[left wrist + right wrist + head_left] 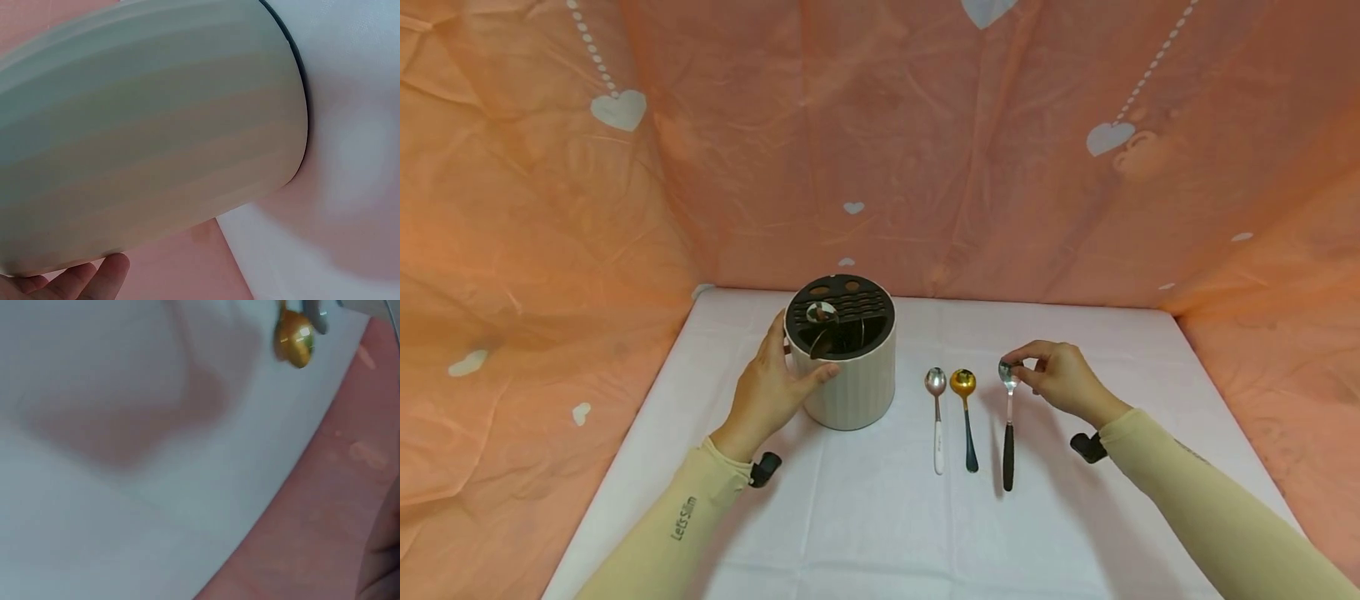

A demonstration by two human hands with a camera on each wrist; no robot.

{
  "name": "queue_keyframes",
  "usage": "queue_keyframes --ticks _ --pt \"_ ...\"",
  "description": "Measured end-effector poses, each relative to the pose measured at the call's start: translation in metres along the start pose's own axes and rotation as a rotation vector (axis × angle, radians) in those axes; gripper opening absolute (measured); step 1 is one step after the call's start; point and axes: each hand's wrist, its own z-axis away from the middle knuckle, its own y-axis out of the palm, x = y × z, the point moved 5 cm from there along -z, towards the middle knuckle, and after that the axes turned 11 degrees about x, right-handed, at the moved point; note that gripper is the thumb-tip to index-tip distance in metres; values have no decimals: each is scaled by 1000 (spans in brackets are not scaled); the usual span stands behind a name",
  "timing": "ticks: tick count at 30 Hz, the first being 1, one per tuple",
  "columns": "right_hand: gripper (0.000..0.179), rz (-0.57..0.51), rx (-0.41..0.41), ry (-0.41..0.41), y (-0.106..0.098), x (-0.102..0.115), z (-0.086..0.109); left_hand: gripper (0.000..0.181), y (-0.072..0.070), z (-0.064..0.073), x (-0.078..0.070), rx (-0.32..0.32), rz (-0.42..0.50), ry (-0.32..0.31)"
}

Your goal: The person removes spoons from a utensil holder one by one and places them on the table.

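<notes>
A ribbed cream utensil holder [850, 396] with a black slotted lid [842, 312] stands left of centre in the head view. My left hand [769, 392] holds it from the left, thumb across its front; in the left wrist view the fingertips [107, 275] touch its wall [156, 131]. My right hand [1063, 379] pinches the bowl end of a black-handled spoon [1008, 457], handle towards me. To its left lie a gold spoon [964, 383] with a dark handle and a silver spoon [937, 433] with a white handle. The right wrist view misses the pinched spoon.
A white cloth [865, 517] covers the table. Peach curtains [887, 150] with pale hearts enclose its back and both sides. A shiny rounded piece [822, 312] and dark utensil parts show in the lid's openings.
</notes>
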Motion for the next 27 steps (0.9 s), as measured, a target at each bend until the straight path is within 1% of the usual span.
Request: queue_keyframes --ticks 2,6,11,16,21,25,27 --pt "19 1 36 19 3 -6 -2 108 1 0 0 9 7 -7" --pt "18 -12 77 43 8 -16 -7 110 1 0 1 16 8 -21" --pt "18 -15 123 73 13 -25 -13 107 1 0 1 1 6 -7" --pt "18 2 141 87 15 -30 -16 104 2 0 -1 -6 5 4" --pt "16 -24 165 83 19 -36 -20 105 1 1 0 -9 0 0" --pt "16 -43 196 83 24 -40 -23 105 1 1 0 -12 0 7" --pt "16 -39 197 84 26 -41 -25 104 0 1 0 -13 2 12"
